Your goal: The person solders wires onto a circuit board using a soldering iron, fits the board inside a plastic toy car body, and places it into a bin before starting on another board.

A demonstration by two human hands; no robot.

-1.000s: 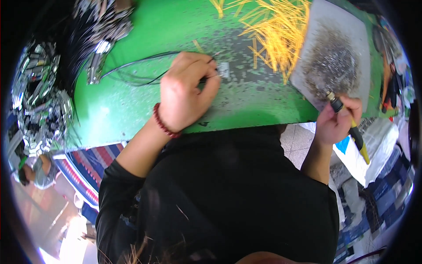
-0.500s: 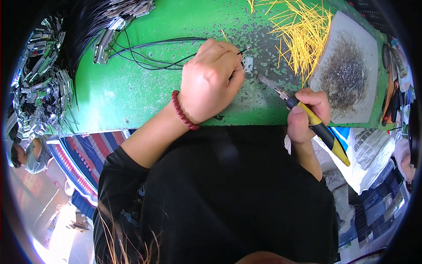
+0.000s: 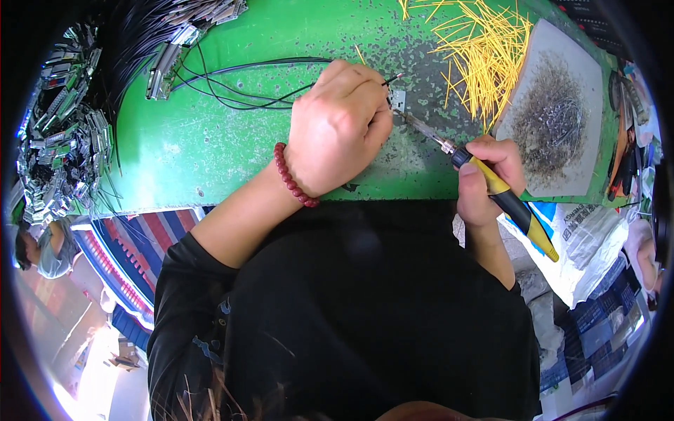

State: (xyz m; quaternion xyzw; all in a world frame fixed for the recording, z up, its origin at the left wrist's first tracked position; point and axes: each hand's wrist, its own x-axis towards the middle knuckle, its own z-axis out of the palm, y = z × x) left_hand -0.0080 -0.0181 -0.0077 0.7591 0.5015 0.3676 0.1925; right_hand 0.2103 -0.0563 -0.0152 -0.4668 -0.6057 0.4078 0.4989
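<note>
My left hand (image 3: pixel 340 126), with a dark red bead bracelet at the wrist, is closed over thin black wire (image 3: pixel 242 105). The wire enters from the left, and a stripped end pokes out past the fingertips. Right beside those fingertips lies a small pale, flat piece (image 3: pixel 399 99) with dark marks, partly hidden by the hand. In my right hand (image 3: pixel 495 175) is a soldering iron (image 3: pixel 516 209) with a yellow and black handle, its tip at the pale piece's lower edge. Whether the tip touches the piece is too small to tell.
Yellow thin sticks or tubes (image 3: pixel 484 56) lie heaped at the back right. Next to them is a grey board (image 3: pixel 593 165) with dark residue. Bundled metal-ended black cables (image 3: pixel 70 133) crowd the left side. Hand tools (image 3: pixel 621 140) lie at the right edge of the green table (image 3: pixel 232 165).
My right hand has shifted slightly up and left, bringing the iron's tip closer to the pale piece. The left hand stays in nearly the same place.
</note>
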